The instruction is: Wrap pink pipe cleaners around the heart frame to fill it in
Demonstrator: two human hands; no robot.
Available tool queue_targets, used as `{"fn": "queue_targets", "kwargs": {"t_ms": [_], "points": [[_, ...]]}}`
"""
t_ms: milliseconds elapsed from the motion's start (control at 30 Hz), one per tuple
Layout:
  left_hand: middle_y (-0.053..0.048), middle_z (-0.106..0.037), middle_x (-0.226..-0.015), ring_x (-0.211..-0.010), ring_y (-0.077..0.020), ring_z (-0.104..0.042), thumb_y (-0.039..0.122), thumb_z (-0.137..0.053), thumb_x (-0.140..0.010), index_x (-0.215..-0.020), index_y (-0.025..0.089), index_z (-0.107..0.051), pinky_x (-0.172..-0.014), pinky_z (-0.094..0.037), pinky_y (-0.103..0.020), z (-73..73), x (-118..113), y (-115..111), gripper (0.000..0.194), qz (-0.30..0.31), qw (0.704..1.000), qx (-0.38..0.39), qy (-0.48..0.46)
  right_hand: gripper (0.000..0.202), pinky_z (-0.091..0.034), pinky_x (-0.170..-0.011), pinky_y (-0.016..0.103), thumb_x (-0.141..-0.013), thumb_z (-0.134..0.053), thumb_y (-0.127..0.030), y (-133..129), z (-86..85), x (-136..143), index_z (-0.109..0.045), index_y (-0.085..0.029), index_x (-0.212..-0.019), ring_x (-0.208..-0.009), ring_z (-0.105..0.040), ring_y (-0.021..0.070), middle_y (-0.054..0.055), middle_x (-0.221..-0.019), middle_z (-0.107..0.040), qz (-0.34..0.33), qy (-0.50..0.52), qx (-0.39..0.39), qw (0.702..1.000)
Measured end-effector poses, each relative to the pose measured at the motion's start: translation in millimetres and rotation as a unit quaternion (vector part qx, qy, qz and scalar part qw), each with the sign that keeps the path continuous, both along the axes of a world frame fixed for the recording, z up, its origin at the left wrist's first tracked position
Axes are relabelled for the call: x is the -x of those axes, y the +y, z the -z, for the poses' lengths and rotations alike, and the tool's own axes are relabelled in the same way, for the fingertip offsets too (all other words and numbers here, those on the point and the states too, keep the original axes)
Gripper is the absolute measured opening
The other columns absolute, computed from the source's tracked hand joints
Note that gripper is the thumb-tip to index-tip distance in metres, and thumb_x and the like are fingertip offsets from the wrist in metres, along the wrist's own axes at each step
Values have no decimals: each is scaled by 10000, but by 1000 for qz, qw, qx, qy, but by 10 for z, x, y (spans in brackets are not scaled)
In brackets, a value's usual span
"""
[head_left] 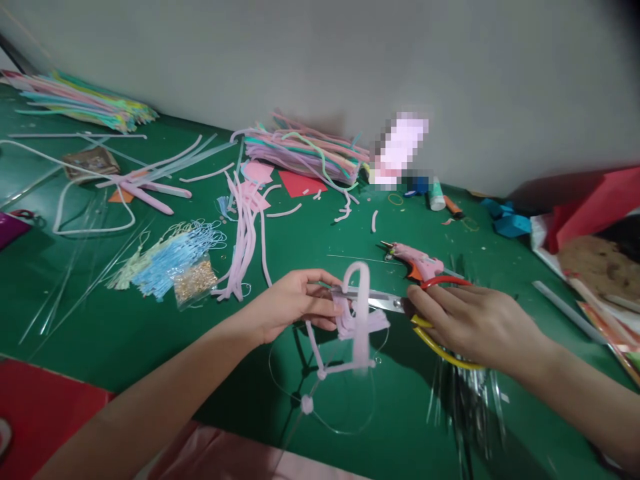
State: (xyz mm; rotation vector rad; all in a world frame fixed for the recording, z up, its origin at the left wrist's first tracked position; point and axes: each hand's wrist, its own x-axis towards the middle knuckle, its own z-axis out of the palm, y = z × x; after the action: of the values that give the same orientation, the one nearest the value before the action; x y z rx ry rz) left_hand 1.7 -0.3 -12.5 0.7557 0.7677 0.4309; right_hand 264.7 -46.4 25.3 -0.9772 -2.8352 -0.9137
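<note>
My left hand [287, 303] is closed around pale pink pipe cleaners [361, 327] in the middle of the table. One strand arches up into a hook, slightly blurred. In my right hand [473, 323] are scissors [387, 302] with red and yellow handles. Their blades point left across the pipe cleaners, close to my left fingertips; whether they are cutting cannot be made out. Below hangs a thin clear wire loop with pink joints [307, 404] and short pink arms, apparently connected to the piece in my left hand.
A pink glue gun [417, 261] lies just beyond my right hand. Loose pink pipe cleaners [245, 233], blue tassels [167, 260] and a bag of gold beads [195, 280] lie left. Pipe cleaner bundles [305, 153] line the wall. Clear strips [467, 407] lie under my right wrist.
</note>
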Motion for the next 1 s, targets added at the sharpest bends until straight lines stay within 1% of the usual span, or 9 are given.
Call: {"fn": "queue_targets", "kwargs": {"t_ms": [233,367,500,567,700,800,867,933,1000], "points": [[-34,-696,-810,-681,-119,-686,133,-777,-696,-942,127,-620,-634,-562,-218,-16,17,8,292,5,1000,-4,8,321,-243,-463,291,-953,-427,-261,32,46,-43,-628,-183,-715,-425,-484,135,0,-498,-567,41,55,20,997],[-54,-702,-847,-695,-133,-695,142,-778,-699,-920,117,-629,-628,-565,-217,-39,17,8,267,2,1000,-17,19,289,-182,-435,273,-879,-526,-433,-12,131,-1,-644,-179,-807,-428,-554,179,47,-607,-670,177,72,-12,981],[-50,-711,-787,-679,-122,-694,212,-762,-734,-884,119,-649,-681,-572,-229,-34,10,-4,209,-3,999,-35,25,207,-170,-398,261,-840,-552,-362,-133,231,171,-616,-167,-867,-405,-588,200,48,-634,-687,340,57,91,934],[-49,-710,-757,-673,-121,-691,275,-743,-759,-848,122,-659,-700,-574,-241,-32,5,-12,196,-3,998,-45,37,151,-214,-383,259,-817,-580,-305,-195,284,247,-600,-162,-863,-445,-628,217,57,-663,-698,374,51,147,914],[-48,-702,-745,-666,-130,-682,338,-738,-756,-805,127,-674,-664,-572,-245,-52,2,-19,226,0,995,-72,64,212,-320,-377,262,-839,-584,-277,-299,336,284,-590,-142,-1001,-524,-675,223,86,-784,-715,374,67,217,899],[-63,-709,-798,-706,-140,-677,330,-723,-763,-806,128,-692,-632,-560,-231,-79,13,-12,209,3,991,-100,84,404,-338,-347,277,-836,-591,-277,-358,260,281,-541,-122,-1206,-476,-660,237,103,-820,-725,375,68,201,902],[-64,-711,-808,-713,-139,-669,310,-719,-763,-803,129,-697,-615,-551,-221,-92,21,-7,187,0,990,-111,90,413,-378,-350,297,-856,-560,-297,-376,164,314,-542,-130,-1233,-461,-654,251,87,-765,-728,385,118,180,898],[-59,-707,-787,-693,-131,-654,294,-720,-759,-790,127,-697,-587,-535,-209,-100,24,-5,172,-6,988,-121,94,306,-470,-422,304,-887,-518,-330,-371,72,381,-612,-169,-1130,-503,-671,227,55,-725,-731,374,249,208,869],[-58,-705,-771,-679,-125,-639,289,-720,-759,-777,125,-695,-559,-509,-193,-107,21,-9,166,-13,986,-133,100,254,-531,-511,292,-898,-506,-349,-350,22,468,-661,-195,-1027,-579,-692,200,41,-723,-737,352,373,274,813]]}}
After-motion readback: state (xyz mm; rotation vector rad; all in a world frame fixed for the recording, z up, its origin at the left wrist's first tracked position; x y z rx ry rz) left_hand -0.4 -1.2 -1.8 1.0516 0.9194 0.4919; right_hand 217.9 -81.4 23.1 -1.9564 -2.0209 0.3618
